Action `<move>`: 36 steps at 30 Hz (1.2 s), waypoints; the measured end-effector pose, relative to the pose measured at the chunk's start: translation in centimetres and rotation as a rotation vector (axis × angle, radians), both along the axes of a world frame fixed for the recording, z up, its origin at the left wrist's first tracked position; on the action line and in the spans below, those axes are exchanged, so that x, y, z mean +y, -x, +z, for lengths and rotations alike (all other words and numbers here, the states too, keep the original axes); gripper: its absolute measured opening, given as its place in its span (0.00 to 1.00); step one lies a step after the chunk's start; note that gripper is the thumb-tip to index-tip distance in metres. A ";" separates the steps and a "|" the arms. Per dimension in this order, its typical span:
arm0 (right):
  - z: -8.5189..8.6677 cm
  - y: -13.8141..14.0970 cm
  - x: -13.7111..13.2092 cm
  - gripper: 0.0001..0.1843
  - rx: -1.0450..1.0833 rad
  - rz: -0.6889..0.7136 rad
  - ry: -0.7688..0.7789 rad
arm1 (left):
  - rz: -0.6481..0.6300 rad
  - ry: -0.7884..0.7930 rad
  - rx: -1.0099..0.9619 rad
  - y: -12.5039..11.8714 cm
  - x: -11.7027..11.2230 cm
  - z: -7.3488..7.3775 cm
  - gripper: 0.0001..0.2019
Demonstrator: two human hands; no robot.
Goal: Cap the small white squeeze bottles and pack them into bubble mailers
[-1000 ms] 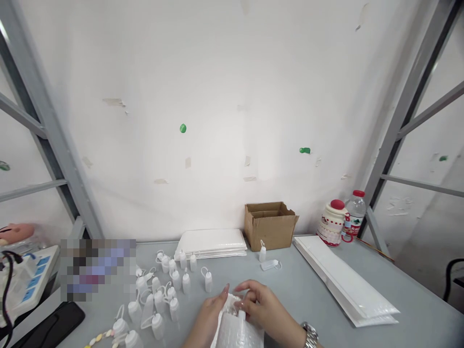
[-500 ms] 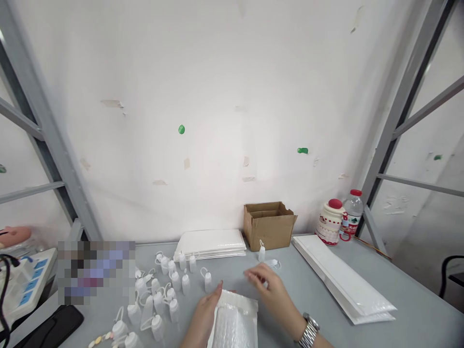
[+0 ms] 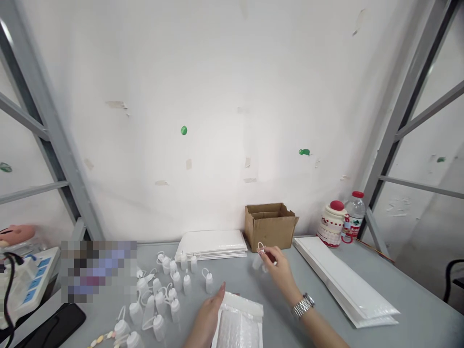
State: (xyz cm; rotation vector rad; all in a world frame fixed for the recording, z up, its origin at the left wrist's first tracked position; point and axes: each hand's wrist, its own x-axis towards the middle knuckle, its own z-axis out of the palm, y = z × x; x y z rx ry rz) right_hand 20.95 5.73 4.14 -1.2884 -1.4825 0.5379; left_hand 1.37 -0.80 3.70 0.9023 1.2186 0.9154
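Observation:
My left hand [image 3: 206, 319] grips the left side of a white bubble mailer [image 3: 239, 326], thumb on top, near the table's front edge. In front of the cardboard box, my right hand [image 3: 277, 266] pinches a small white plastic dropper bottle [image 3: 256, 262] near its looped cap. Another translucent bottle piece shows beside it, partly hidden by the fingers. A steel watch sits on my right wrist. Several more small bottles with looped caps [image 3: 159, 302] stand on the table left of my left hand.
The open cardboard box [image 3: 271, 234] stands against the wall. Flat white mailers [image 3: 213, 241] are stacked left of it, and more mailers [image 3: 344, 280] lie at the right. A jar [image 3: 331, 224], a water bottle [image 3: 355, 212], a black phone [image 3: 54, 326] and a power strip [image 3: 36, 278] flank the table.
My right hand has moved away from the mailer, forward to the small bottles near the box, and has closed on one, which now tilts. My left hand still holds the mailer.

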 end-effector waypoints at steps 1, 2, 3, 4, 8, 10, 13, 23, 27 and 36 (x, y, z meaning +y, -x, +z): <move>0.2 0.7 -0.9 0.23 0.023 0.051 0.004 | 0.001 -0.001 -0.012 0.0 -0.1 0.1 0.33; 0.5 1.4 -1.8 0.22 0.052 0.112 0.013 | 0.009 -0.001 -0.021 0.0 -0.1 0.2 0.33; 0.6 2.1 -2.7 0.21 0.108 0.199 0.039 | 0.020 -0.004 -0.025 0.0 -0.1 0.3 0.33; 0.7 2.9 -3.6 0.19 0.154 0.282 0.074 | 0.038 -0.021 -0.026 0.0 -0.2 0.3 0.32; 0.6 4.7 -5.9 0.15 0.230 0.480 0.230 | 0.042 -0.085 -0.062 0.1 -0.1 0.1 0.33; 0.2 4.9 -5.9 0.16 0.298 0.524 0.306 | 0.018 -0.103 -0.060 0.0 0.0 -0.1 0.33; -0.4 4.6 -5.3 0.19 0.396 0.523 0.358 | -0.016 -0.124 -0.038 -0.1 0.1 -0.4 0.31; 1.1 4.9 -6.5 0.14 0.177 0.560 0.468 | 0.040 -0.172 0.096 -0.4 -0.1 0.0 0.32; 0.8 5.5 -6.7 0.12 0.232 0.470 0.488 | 0.040 -0.153 0.023 -0.3 0.0 -0.2 0.32; 1.4 4.8 -6.9 0.14 -0.094 0.395 0.240 | 0.093 -0.091 -0.107 0.3 -0.1 -0.1 0.29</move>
